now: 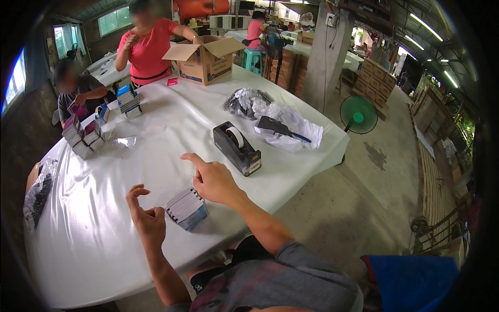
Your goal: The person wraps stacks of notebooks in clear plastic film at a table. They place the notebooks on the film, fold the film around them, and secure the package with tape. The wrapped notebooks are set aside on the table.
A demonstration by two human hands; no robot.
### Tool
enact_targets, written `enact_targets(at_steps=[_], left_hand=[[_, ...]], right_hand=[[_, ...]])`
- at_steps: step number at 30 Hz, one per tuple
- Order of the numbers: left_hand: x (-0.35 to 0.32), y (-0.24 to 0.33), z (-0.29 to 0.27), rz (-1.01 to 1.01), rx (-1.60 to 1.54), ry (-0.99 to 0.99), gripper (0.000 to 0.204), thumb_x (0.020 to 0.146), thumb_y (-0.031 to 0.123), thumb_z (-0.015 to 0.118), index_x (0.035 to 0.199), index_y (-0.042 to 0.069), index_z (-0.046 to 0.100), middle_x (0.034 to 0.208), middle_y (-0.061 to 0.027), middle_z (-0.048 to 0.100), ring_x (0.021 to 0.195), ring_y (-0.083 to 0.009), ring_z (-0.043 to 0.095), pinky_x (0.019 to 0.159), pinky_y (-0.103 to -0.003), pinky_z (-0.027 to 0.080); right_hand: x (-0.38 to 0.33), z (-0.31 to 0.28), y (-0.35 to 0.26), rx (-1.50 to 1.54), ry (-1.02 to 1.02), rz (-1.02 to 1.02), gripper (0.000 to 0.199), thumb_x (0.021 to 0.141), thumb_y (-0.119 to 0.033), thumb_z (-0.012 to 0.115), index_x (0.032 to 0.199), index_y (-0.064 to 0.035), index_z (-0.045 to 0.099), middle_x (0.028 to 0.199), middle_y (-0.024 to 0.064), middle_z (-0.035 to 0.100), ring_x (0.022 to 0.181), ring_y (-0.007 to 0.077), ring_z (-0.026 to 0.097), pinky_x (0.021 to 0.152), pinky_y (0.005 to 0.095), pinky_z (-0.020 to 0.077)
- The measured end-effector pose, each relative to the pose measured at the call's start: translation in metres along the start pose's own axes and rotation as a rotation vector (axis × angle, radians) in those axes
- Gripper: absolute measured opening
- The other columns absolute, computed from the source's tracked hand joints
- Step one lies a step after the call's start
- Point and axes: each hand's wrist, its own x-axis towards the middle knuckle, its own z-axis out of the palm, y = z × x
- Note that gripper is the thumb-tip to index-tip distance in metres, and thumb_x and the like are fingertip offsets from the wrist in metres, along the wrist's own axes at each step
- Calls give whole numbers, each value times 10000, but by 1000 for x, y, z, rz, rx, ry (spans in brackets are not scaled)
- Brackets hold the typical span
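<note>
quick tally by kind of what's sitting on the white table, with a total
stack of small boxes by the hands: 1
black tape dispenser: 1
open cardboard box: 1
heaps of plastic bags: 2
groups of small boxes at the far left: 2
Total: 7

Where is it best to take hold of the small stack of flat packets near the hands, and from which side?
Probably grip the small stack of flat grey-blue packets across its two long sides, from above. It leans on the white table, edges fanned, so pinching both sides should keep them together.
</note>
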Motion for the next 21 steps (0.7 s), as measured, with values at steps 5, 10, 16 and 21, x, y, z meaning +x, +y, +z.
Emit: enact_targets(at_steps=[5, 10, 16, 21], left_hand=[[5, 12, -7, -16, -60, -15, 462, 618, -185, 408, 1016, 45, 452, 1217, -99, 452, 869, -111, 531, 461, -213, 436], [3, 3, 6, 70, 0, 14, 452, 615, -177, 422, 1005, 51, 451, 1194, -107, 465, 952, -139, 524, 460, -195, 425], [2, -3, 1, 110, 69, -41, 424, 613, -177, 426, 976, 43, 445, 1163, -114, 466, 953, -150, 507, 456, -207, 442], [6, 8, -2, 29, -20, 7, 391, 609, -170, 428, 937, 41, 446, 1141, -109, 466, 961, -159, 506, 454, -206, 439]], right_hand=[[4, -3, -8, 61, 30, -14, 570, 722, -38, 560, 1272, -146, 453, 590, 70, 570, 537, 270, 583, 547, 388, 457], [1, -5, 0, 54, 67, 10, 570, 716, -44, 564, 1267, -147, 460, 587, 65, 561, 548, 264, 586, 542, 391, 456], [1, -4, -10, 51, 26, 9, 572, 714, -35, 564, 1266, -147, 464, 591, 62, 549, 564, 253, 594, 552, 395, 459], [5, -6, -9, 125, 70, -6, 576, 713, -29, 562, 1268, -148, 461, 603, 68, 557, 571, 248, 597, 553, 387, 459]])
